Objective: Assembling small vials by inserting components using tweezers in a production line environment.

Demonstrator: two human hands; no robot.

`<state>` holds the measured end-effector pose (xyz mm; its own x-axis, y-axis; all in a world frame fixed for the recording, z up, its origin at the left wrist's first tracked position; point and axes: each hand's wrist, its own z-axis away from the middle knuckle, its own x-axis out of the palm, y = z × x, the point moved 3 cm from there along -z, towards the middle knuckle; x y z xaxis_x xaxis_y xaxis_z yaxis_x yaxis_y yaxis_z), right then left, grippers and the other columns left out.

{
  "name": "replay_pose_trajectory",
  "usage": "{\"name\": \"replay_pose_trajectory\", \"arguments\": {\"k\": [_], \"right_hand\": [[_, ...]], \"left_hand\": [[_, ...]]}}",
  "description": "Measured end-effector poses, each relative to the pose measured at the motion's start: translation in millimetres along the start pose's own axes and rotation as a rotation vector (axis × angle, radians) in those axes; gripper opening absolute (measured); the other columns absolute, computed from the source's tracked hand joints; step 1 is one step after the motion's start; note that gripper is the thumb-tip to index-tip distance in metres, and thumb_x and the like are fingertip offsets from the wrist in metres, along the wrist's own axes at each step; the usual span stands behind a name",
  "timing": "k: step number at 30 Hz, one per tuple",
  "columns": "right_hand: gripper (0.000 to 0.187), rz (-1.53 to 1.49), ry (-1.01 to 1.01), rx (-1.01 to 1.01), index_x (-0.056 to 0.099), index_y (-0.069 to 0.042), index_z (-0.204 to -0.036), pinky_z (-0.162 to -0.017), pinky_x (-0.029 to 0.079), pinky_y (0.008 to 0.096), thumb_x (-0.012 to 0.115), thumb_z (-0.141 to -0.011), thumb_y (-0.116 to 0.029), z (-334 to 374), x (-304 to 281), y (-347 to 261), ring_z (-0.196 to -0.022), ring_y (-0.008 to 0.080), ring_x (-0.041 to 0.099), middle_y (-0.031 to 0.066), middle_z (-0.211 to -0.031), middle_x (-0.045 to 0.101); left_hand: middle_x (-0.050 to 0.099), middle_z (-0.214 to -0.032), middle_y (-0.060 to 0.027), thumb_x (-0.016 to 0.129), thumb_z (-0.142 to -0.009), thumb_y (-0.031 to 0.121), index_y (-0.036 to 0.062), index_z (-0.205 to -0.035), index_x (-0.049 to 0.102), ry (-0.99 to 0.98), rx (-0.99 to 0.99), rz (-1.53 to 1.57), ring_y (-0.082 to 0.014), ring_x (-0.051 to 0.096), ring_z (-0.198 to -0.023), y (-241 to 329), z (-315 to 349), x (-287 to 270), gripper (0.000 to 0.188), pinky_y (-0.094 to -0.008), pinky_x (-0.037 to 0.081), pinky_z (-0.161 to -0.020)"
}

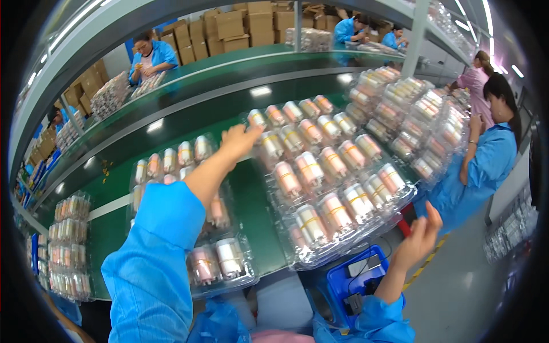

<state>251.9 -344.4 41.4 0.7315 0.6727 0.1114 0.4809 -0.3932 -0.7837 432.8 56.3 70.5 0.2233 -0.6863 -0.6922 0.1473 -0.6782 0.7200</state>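
Note:
A stack of clear plastic trays (311, 264) stands in front of me, filled with rows of small pink and white cylinders (309, 168) with yellow-orange bands around them. My left hand (239, 140) reaches over the far left corner of the stack, fingers stretched out beside a cylinder (256, 119); whether it touches is unclear. Off the near right corner, my right hand (417, 237) is raised with fingers apart and nothing in it. Beneath my left forearm lies another filled tray (247, 273), partly hidden by the arm.
Trays are piled at the right (426, 123) and far left (71, 246) on the green conveyor belt (114, 197). A blue bin (337, 274) with small devices sits below the edge. A co-worker in blue (486, 151) stands at the right; others work across the belt, before cardboard boxes (231, 26).

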Motion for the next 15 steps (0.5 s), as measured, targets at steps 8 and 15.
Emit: {"name": "replay_pose_trajectory", "arguments": {"k": [8,15], "right_hand": [[0.022,0.023,-0.249,0.308,0.064,0.001,-0.097,-0.052,0.031,0.0202,0.066,-0.087,-0.019,-44.8,17.1,50.4,-0.059,0.0021,0.041,-0.0066,-0.067,0.050],[0.024,-0.273,-0.159,0.362,0.066,-0.001,-0.104,-0.059,0.031,0.0195,0.068,-0.081,-0.005,-39.3,27.1,8.4,-0.067,0.0033,0.042,-0.0065,-0.073,0.046]], "left_hand": [[0.064,-0.080,-0.0042,0.076,-0.073,0.012,0.0040,-0.090,0.066,-0.149,-0.200,0.826,-0.0186,0.063,-0.076,4.6,3.1,24.0,0.021,-0.0297,0.045,-0.062],[0.048,-0.122,-0.0136,0.060,-0.075,-0.009,0.0107,-0.122,0.039,-0.059,-0.066,0.976,-0.0256,0.060,-0.094,33.2,24.6,5.5,0.055,-0.0404,0.054,-0.073]]}}
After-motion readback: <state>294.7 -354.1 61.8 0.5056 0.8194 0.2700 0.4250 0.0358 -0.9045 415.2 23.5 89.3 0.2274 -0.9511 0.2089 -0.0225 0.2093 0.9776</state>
